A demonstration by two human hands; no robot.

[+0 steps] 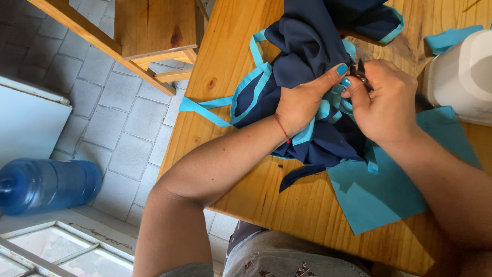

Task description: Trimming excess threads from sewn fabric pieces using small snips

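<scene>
Head view is looking down on a wooden worktop [266,205] where a person is working on a bunched navy garment [307,46] edged with turquoise trim [251,84]. It is lying across the middle of the worktop, partly over a flat turquoise fabric piece [384,195]. The left hand [300,102] is pressing down on the bundle, its fingers [335,72] closed around a fold of cloth and trim. The right hand [384,102] is pinching together on a small dark tool [359,66], which looks like scissors or snips, though most of it is hidden behind the knuckles.

The risk I am seeing is closeness: the tool's tip is sitting right beside the left thumb and forefinger, so a slip could nick a finger. The cloth is crumpled in layers, so a blade could catch a layer underneath that the person is not seeing and cut the navy cloth rather than a thread or the trim. A loose strip of trim [202,107] is hanging past the worktop's edge, and a tug there could drag the bundle sideways mid-cut. The white plastic container [461,77] is standing just beside the right wrist, where an elbow swing could knock it.
</scene>
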